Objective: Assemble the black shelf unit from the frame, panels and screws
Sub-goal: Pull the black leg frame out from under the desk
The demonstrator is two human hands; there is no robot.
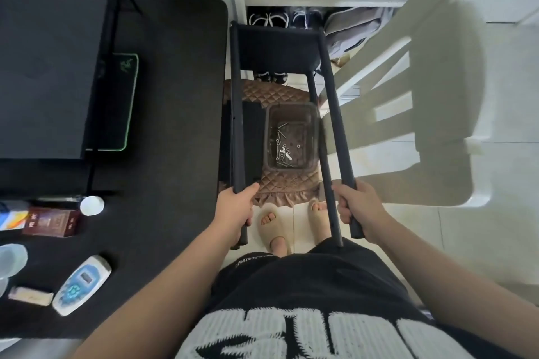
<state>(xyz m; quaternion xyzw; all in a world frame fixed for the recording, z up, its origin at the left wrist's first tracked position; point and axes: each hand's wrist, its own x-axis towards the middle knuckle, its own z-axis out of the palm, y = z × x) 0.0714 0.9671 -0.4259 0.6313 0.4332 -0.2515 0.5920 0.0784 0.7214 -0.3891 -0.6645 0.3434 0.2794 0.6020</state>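
Note:
A black shelf frame (277, 46) with one panel fixed at its far end stands in front of me, its long tube legs pointing back at me. My left hand (236, 207) grips the left leg (236, 114) near its end. My right hand (360, 208) grips the right leg (338, 114) near its end. A third leg (326, 166) runs between them. Below the frame, a clear plastic box (290, 137) holds screws, washers and a small wrench. A loose black panel (253, 143) lies beside the box on a brown quilted mat (280, 183).
A black desk (163, 154) lies to the left with a black wire rack (73, 67), boxes, bottles and a white thermometer-like device (83, 284). A white plastic chair (408, 114) stands to the right. Shoes sit under a white shelf ahead. My slippered feet are below.

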